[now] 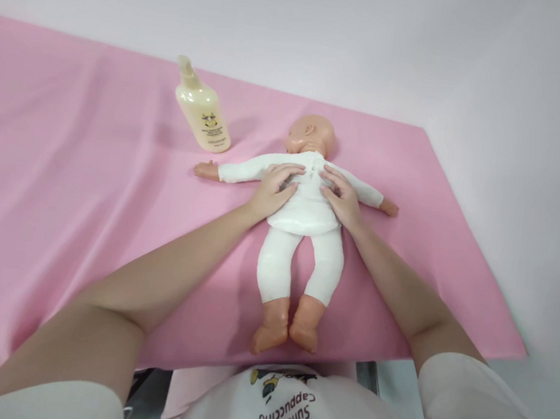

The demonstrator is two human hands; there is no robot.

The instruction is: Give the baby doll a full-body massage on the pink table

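Note:
A baby doll [306, 205] in a white long-sleeved top and white trousers lies face down, arms spread wide, its head turned to the left. My left hand [274, 190] rests on the left side of its back, with the fingers stretched out and pointing inward. On the right side of the back lies my right hand [342, 197], its fingers likewise spread over the cloth. A narrow strip of the doll's back shows between my fingertips. Neither hand grasps anything.
A pale yellow pump bottle [204, 111] stands beyond the doll's left-side arm. Pink sheeting [77, 181] with several folds covers the table, whose edges run along the back, the right and the front near my body. A pale wall [328, 34] rises behind.

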